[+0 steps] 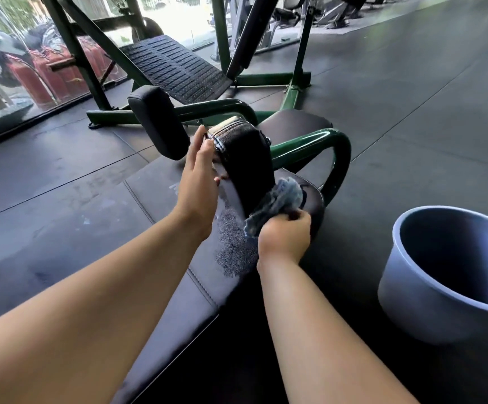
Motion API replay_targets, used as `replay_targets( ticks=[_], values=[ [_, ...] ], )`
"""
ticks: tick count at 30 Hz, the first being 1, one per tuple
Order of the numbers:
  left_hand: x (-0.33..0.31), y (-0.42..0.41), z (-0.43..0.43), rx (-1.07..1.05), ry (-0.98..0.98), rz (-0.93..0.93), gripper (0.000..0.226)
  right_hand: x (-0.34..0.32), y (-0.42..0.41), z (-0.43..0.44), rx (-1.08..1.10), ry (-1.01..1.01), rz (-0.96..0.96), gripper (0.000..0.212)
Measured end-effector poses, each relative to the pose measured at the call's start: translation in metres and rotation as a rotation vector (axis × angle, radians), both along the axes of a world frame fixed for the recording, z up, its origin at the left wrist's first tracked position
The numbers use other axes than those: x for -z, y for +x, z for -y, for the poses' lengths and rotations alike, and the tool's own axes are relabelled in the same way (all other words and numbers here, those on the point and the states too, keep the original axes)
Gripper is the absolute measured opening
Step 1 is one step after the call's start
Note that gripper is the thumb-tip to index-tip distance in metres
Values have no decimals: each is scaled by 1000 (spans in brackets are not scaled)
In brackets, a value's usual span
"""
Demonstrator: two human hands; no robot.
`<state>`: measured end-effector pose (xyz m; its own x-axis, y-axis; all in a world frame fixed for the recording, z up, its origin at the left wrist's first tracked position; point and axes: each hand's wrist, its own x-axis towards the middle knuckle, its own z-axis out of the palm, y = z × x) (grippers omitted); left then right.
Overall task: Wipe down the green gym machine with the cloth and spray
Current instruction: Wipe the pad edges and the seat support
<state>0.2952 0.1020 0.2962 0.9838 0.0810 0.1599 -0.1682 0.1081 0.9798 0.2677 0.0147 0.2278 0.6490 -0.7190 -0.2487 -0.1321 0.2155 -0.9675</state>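
Fig.: R. hand (285, 236) fist-grips cloth (280, 199), soft, light, best held wadded. L. hand (199, 173), fingers straight, steadies machine pad (242, 158): firm, prob. slick when wet.

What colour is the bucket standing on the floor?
The bucket is pale blue; the head view shows it best.

The floor (62, 176) is dark rubber matting with seams. The green machine frame (108, 115) stands on it. A blue-grey bucket (412, 301) stands beside the padded bench (178, 301), which bears a wet patch (234, 246).
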Motion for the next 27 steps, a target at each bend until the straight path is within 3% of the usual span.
replay_targets(
  ticks=[4,8,11,13,15,16,18,21,25,27],
  values=[
    [28,-13,8,62,-1,-143,44,4,6,10,-192,363,-109,34],
    [55,-20,3,138,0,-232,43,-5,19,34,-301,452,-101,37],
    [76,-27,-4,150,43,-309,41,-12,25,47,-515,554,-43,57],
    [90,-34,-8,115,108,-332,38,-8,22,51,-571,457,-73,49],
    [99,-36,-9,98,273,-327,36,0,15,48,-493,290,-144,24],
    [100,-35,-8,99,356,-323,37,5,11,46,-455,191,-181,20],
    [98,-33,-3,94,465,-314,42,16,8,46,-373,-2,-213,32],
    [96,-36,7,69,528,-297,53,24,5,54,-291,-45,-152,19],
    [100,-43,6,32,517,-281,53,27,7,55,-457,38,-159,17],
    [100,-46,4,-17,495,-296,48,27,7,59,-623,-212,-161,16]
  ],
)
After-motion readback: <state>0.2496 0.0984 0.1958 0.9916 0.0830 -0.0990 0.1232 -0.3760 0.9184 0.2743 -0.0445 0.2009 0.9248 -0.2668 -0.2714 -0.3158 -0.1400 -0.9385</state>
